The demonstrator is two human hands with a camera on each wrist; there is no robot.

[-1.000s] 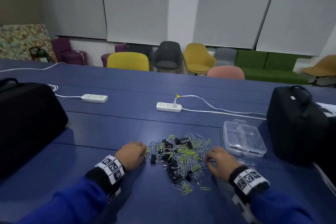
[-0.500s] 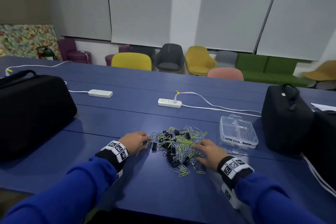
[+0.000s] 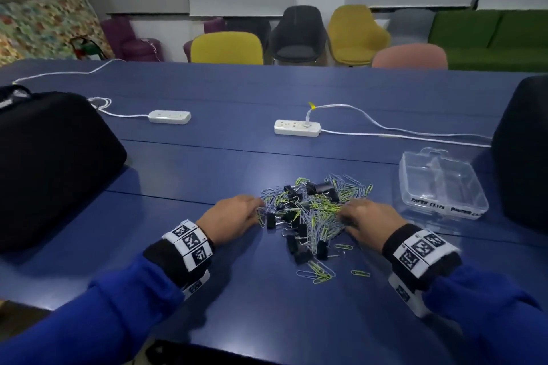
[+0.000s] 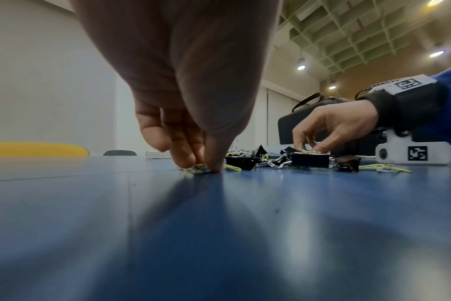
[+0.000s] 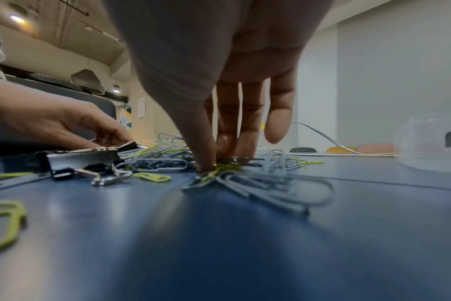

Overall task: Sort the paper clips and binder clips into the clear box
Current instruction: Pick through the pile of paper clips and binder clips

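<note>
Clip pile (image 3: pixel 311 213) between hands; left hand (image 3: pixel 229 218), right hand (image 3: pixel 372 221) each pinching paper clips

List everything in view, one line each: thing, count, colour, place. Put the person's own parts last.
paper clips: many, yellow-green and silver-grey, mixed pile on the table between the hands, a few strays nearer the person
binder clips: several, black, within the same pile
clear box: one, transparent, two labelled compartments, right of the pile, looks empty
table: one, blue
power strips: two, white, with cords, beyond the pile
black bags: two, at the left and right table edges
chairs: several, yellow, dark grey, pink, purple, beyond the table
sofa: one, green, far right
left hand: pinches paper clips at the pile's left edge
right hand: pinches paper clips at the pile's right side
</note>
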